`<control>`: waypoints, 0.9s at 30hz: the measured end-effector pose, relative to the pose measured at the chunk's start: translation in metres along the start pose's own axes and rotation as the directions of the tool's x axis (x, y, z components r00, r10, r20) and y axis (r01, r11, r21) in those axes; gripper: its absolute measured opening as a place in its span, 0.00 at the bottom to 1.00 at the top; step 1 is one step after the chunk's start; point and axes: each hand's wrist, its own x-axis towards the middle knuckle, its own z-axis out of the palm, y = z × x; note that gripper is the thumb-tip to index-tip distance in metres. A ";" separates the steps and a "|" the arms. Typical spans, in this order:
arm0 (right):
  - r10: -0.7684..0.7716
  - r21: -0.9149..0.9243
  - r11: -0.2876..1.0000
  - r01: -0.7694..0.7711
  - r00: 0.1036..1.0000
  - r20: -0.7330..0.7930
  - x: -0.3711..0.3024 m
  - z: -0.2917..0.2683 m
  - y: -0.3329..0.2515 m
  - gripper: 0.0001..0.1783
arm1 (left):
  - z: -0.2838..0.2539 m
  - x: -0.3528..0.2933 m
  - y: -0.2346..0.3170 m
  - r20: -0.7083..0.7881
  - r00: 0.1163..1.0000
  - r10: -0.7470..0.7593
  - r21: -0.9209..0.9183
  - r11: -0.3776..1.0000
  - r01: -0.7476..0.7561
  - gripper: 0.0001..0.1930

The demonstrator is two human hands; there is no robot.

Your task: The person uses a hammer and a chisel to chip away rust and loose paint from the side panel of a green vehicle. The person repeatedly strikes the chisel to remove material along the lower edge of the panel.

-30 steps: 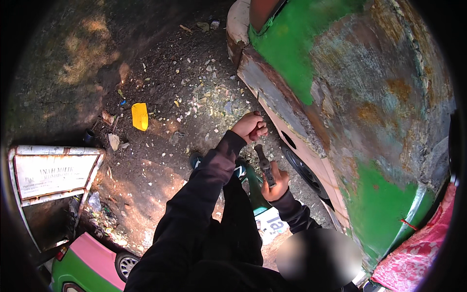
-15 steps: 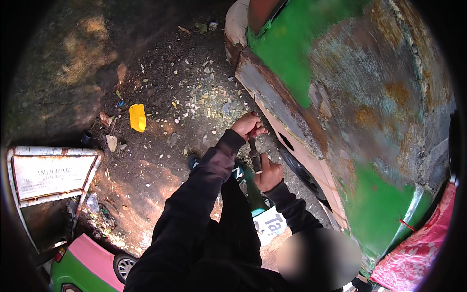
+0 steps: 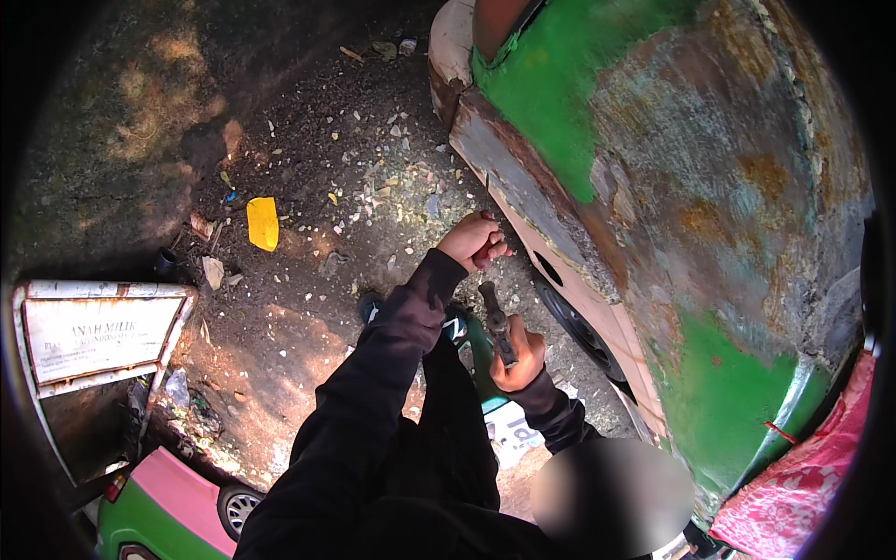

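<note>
My right hand (image 3: pixel 520 357) is closed around a dark hammer (image 3: pixel 495 310), whose worn metal head points up toward my other hand. My left hand (image 3: pixel 474 243) is curled into a fist beside the car's lower side; what its fingers hold, if anything, is hidden. A small gap separates the hammer from the left fist. Close on the right stands the old car body (image 3: pixel 709 187), with scraped grey and rusty patches between areas of green paint. Its pale pink lower panel (image 3: pixel 516 227) runs just past both hands.
A black tyre (image 3: pixel 581 331) sits under the panel. Paint chips (image 3: pixel 401 187) and a yellow piece (image 3: pixel 262 224) litter the dirt ground. On the left stands a white framed sign (image 3: pixel 103 336), with a pink-and-green car (image 3: pixel 177 495) below it. Pink patterned cloth (image 3: pixel 793 467) hangs lower right.
The hammer has drawn back and down, away from my left fist, and turned in my right hand. My left hand has barely moved.
</note>
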 end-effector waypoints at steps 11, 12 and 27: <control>-0.261 -0.190 0.944 0.271 0.962 0.077 0.021 -0.001 -0.008 0.08 | 0.003 0.003 0.020 0.106 0.992 -0.072 0.041 0.997 0.068 0.15; -0.073 -0.194 0.976 0.095 0.991 0.114 0.035 0.000 -0.004 0.08 | 0.004 0.005 0.021 0.093 0.994 -0.050 0.056 0.997 0.045 0.15; -0.055 -0.014 0.998 0.056 0.997 0.057 0.031 -0.010 -0.026 0.12 | -0.002 -0.002 0.011 0.080 0.992 -0.099 -0.018 0.995 0.101 0.12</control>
